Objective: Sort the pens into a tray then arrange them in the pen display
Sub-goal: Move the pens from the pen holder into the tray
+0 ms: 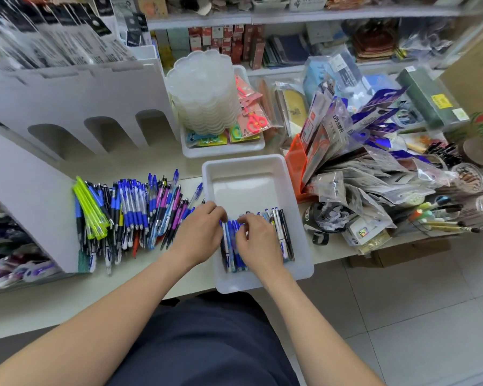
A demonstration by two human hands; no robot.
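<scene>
Has the white tray (251, 174) at the tabletop's front edge, with its near rim slightly over that edge, probably for short reach. Pinches the sorted pens (283, 235) with the right hand (258, 242), fingers curled round blue barrels in the tray's near half. Curls the left hand (200, 232) over the same bundle's left side, at the tray's left wall; cannot tell whether gripping or merely steadying. Seems to be squaring the pens parallel, ready for lifting as one batch.

Shows smooth moulded plastic in the tray, with rounded corners and a glossy floor bare in its far half. Has the loose pens (129, 213) heaped just left of the tray, toward the front edge: slim clear and blue barrels, rubbery grips, some lime, purple and black.

Beyond, toward the tabletop's far left, faces the pen display (76, 98), matte white card with arched slots. At the far edge, finds a second tray (223, 150) under a stack of frosted scalloped lids (204, 90).
</scene>
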